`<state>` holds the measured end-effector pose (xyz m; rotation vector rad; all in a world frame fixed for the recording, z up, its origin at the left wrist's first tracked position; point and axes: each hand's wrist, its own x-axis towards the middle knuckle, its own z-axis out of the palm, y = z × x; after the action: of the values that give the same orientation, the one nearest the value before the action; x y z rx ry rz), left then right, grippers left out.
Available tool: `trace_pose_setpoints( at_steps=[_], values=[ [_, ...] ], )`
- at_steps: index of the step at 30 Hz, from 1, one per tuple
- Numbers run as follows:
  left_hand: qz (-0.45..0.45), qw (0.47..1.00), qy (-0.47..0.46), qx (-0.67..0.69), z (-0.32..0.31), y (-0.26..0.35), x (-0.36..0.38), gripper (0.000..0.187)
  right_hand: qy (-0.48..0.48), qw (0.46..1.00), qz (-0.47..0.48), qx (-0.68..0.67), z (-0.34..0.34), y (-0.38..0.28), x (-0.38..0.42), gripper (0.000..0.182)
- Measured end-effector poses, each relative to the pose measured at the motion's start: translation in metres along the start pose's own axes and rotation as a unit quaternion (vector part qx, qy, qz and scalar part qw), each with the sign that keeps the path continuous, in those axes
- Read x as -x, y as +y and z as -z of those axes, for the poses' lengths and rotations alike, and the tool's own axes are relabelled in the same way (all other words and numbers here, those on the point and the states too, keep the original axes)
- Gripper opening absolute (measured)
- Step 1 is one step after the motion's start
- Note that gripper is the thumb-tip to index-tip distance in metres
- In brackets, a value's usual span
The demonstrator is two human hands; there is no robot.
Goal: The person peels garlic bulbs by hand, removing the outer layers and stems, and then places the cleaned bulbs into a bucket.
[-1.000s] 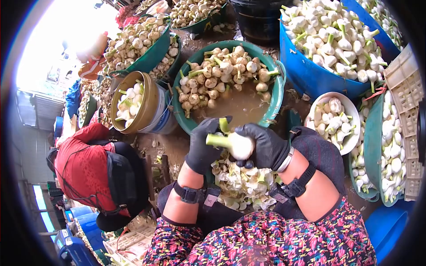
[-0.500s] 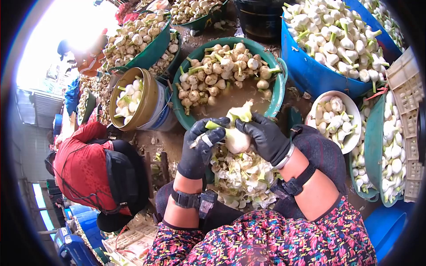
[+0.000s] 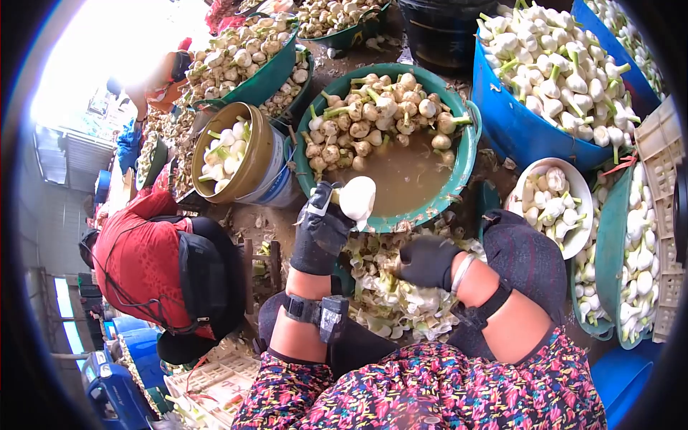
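Note:
In my left hand, gloved in black, is a smooth white garlic bulb, held up near the front rim of the green tub. My right hand, gloved too, is low over a heap of garlic skins between my knees. Its fingers look curled in; what they hold, if anything, is hidden. Inside the tub, unpeeled brownish garlic bulbs are piled at the back, with murky brown water at the front.
A tan bucket of peeled garlic stands left of the tub. At right are a white bowl and a large blue tub, both holding garlic. A person in red bends over at left. A pale crate edges the right.
The outer skin has come off the bulb, which stays in my left hand. My right hand has let go of the bulb and dropped to the skins. The view has shifted slightly.

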<state>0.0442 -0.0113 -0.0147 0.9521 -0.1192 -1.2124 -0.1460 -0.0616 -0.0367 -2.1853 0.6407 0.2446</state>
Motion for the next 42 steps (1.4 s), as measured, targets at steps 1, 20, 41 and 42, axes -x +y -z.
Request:
trace_pose_setpoints(
  at_steps=[1, 20, 41, 42],
  values=[
    [-0.01, 0.997, -0.011, -0.079, 0.0, -0.001, 0.001, 0.029, 0.047, 0.995, -0.044, -0.073, 0.018, -0.008, 0.003, 0.04],
    [-0.095, 0.965, -0.188, -0.154, 0.083, 0.11, -0.093, 0.016, 0.044, 0.997, 0.002, -0.056, 0.0, 0.007, -0.005, 0.025],
    [-0.143, 0.697, -0.209, -0.67, 0.053, 0.04, -0.179, 0.027, 0.25, 0.888, -0.055, -0.381, 0.036, 0.0, -0.018, 0.03],
    [-0.166, 0.677, -0.275, -0.662, 0.035, 0.043, -0.159, 0.026, 0.279, 0.895, -0.031, -0.347, 0.03, 0.008, -0.02, 0.032]
  ],
)
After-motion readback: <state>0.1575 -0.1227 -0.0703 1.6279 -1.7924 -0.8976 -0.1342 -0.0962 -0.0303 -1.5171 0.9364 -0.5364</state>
